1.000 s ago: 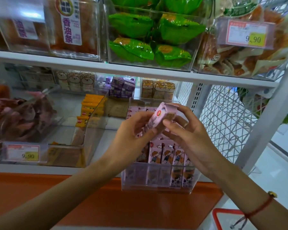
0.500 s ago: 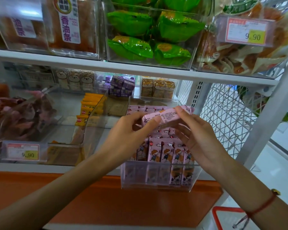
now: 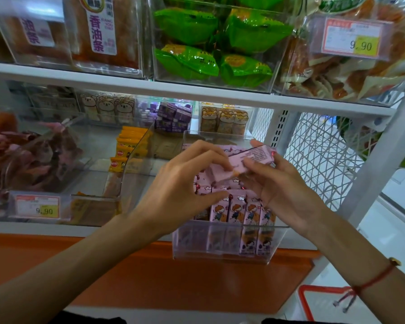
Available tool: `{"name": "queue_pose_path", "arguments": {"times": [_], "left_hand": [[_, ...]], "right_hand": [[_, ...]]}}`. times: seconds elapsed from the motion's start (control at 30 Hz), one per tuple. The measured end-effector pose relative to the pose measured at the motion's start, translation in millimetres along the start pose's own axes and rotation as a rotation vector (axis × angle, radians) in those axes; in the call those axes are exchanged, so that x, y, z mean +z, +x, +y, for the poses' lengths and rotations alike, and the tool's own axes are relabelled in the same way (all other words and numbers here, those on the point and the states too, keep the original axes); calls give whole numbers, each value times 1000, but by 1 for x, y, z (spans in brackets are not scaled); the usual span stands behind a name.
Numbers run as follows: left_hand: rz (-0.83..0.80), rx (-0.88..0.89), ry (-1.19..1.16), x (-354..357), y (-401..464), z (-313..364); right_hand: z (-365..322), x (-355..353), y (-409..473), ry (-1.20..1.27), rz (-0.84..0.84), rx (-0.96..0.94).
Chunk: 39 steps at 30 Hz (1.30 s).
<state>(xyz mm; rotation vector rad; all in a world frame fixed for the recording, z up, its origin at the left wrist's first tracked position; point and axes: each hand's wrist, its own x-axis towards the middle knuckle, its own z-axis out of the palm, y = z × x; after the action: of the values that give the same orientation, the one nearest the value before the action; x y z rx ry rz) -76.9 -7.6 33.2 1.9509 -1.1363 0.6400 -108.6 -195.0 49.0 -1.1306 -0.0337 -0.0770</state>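
Two bare hands hold one pink snack packet (image 3: 248, 163) between them, lying nearly level just above a clear plastic bin (image 3: 225, 250) on a white shop shelf (image 3: 131, 226). The left hand (image 3: 182, 190) pinches the packet's left end with curled fingertips; the right hand (image 3: 281, 183) grips its right end, thumb on top. Matching pink packets (image 3: 240, 210) stand upright in rows inside the bin below. Orange packets (image 3: 126, 150) sit in the bin to the left. A price tag (image 3: 39, 206) reads 9.90.
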Motion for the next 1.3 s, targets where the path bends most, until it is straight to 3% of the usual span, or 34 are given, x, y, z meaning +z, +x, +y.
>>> {"name": "queue_pose_path", "arguments": {"times": [0.37, 0.43, 0.57, 0.67, 0.83, 1.0, 1.2, 1.3], "left_hand": [[18, -205, -152, 6, -1, 5], [-33, -320, -204, 9, -2, 3], [-30, -462, -511, 13, -1, 1], [-32, -424, -521, 13, 1, 6], [-24, -380, -245, 12, 1, 6], [95, -459, -524, 4, 7, 3], [34, -450, -525, -1, 8, -8], [132, -431, -499, -5, 13, -16]], "right_hand": [[1, 4, -4, -116, 63, -121], [1, 10, -9, -247, 52, -140], [4, 20, -17, -750, 74, -170], [10, 22, -19, -796, 49, -125], [12, 21, -19, -814, 65, -252], [13, 10, -17, -1034, -67, -269], [14, -6, -6, -1208, -149, -225], [13, -10, 8, -1326, -119, -302]]}}
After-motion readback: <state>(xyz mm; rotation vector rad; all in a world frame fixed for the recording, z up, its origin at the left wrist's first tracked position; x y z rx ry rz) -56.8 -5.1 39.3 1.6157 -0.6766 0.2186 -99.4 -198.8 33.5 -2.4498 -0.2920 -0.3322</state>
